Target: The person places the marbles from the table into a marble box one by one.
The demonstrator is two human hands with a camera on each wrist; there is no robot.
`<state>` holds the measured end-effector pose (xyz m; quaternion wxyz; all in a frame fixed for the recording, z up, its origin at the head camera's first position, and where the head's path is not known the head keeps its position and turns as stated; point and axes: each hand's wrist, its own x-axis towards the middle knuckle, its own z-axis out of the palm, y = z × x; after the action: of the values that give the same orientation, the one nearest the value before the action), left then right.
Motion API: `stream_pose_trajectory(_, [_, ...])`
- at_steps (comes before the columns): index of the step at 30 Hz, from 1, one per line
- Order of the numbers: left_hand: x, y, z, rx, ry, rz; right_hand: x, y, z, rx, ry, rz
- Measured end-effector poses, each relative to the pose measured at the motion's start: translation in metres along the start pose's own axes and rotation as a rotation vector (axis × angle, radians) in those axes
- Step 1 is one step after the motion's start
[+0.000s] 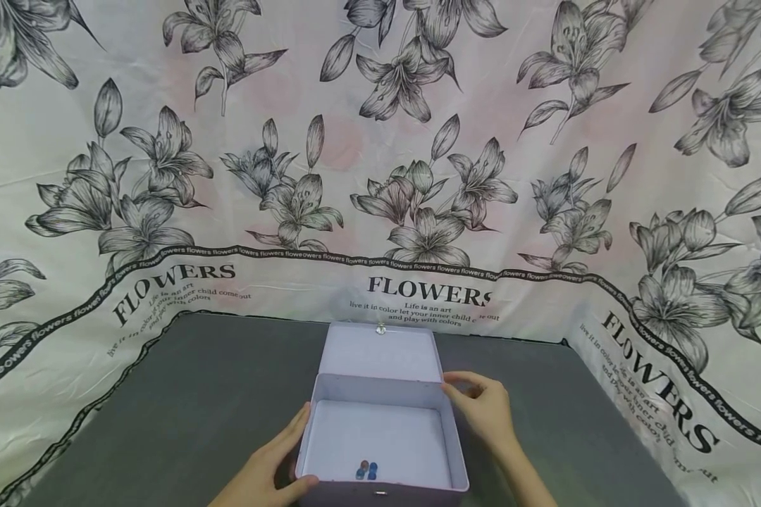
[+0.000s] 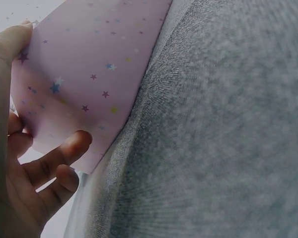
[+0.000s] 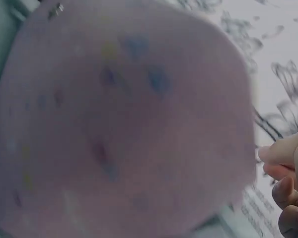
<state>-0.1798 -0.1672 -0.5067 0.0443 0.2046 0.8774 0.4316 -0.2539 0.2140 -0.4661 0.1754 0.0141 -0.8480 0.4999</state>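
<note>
A pale lilac hinged box (image 1: 380, 393) stands in front of me, its lid (image 1: 380, 352) swung back. Four-sided walls surround a pale floor where several small round beads (image 1: 366, 470), mostly blue and one brownish, lie near the front. My left hand (image 1: 268, 461) holds the front left corner, thumb at the front rim and fingers along the left side. In the left wrist view, stars decorate the outer wall (image 2: 104, 74). With thumb and forefinger, my right hand (image 1: 482, 408) pinches the back right corner by the hinge. The box's blurred outer side (image 3: 124, 124) fills the right wrist view.
Dark grey cloth (image 1: 228, 380) covers the table under the box. Behind and at both sides hangs a white curtain (image 1: 418, 296) printed with lilies and lettering, and the back of the lid stands close to it. A small metal clasp (image 1: 381, 329) sits on the lid's far edge.
</note>
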Motion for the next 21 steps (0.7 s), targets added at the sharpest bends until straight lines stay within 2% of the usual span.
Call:
stream_pose_trajectory(5, [0.000, -0.001, 0.001, -0.004, -0.002, 0.000, 0.004, 0.020, -0.024, -0.054, 0.059, 0.028])
stream_pose_trajectory(13, [0.001, -0.001, 0.002, -0.004, 0.005, -0.005, 0.007, 0.042, -0.058, -0.127, 0.105, 0.071])
stream_pose_trajectory(21, [0.000, -0.005, 0.000, 0.016, 0.017, 0.024, 0.006, 0.067, -0.070, -0.142, 0.128, 0.173])
